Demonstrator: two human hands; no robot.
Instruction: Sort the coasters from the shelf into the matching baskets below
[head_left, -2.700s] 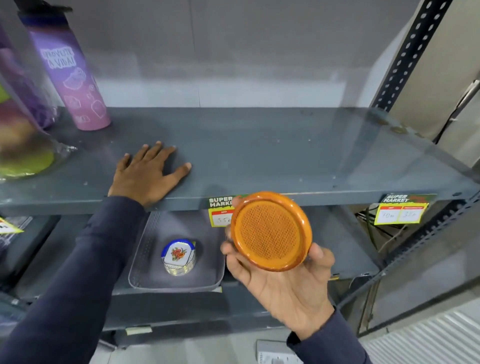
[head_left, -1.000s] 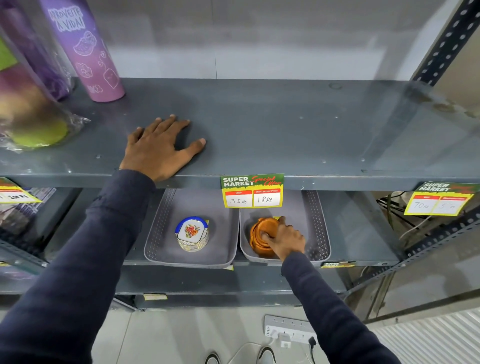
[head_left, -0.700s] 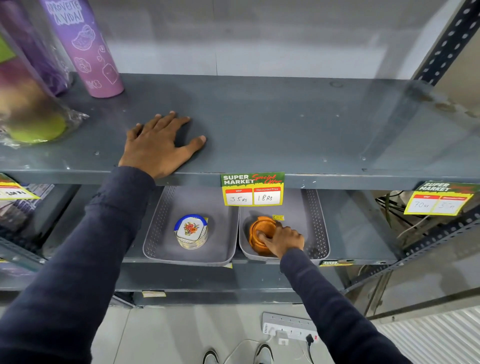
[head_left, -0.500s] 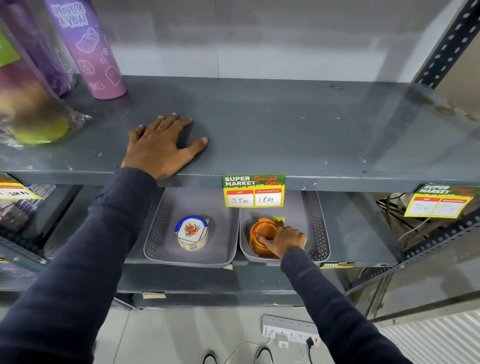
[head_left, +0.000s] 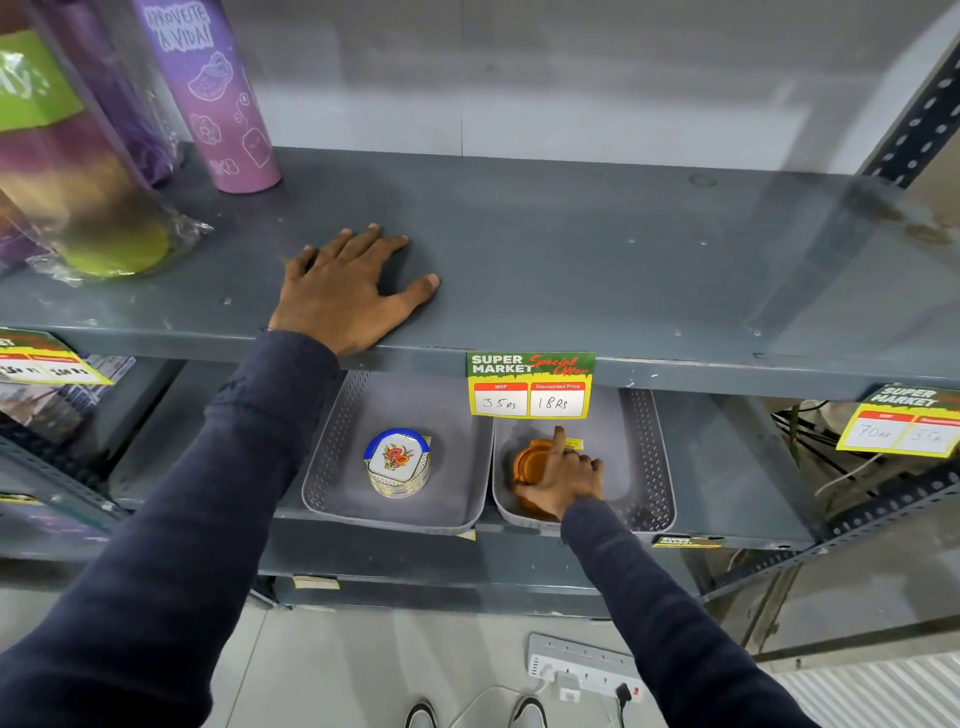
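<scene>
My left hand lies flat, fingers spread, on the grey upper shelf, which carries no coasters. On the lower shelf stand two grey perforated baskets. The left basket holds a stack of white floral coasters with blue edges. My right hand reaches into the right basket and is curled over a stack of round orange coasters, thumb at its near side, index finger stretched past its far edge. The hand hides most of the stack.
A purple printed bottle and plastic-wrapped items stand at the shelf's left end. A price tag hangs from the shelf edge above the baskets. A power strip lies on the floor; a perforated upright rises at the right.
My right hand carried the orange coaster down from in front of the shelf into the right basket and now rests on the stack. My left hand has stayed flat on the shelf.
</scene>
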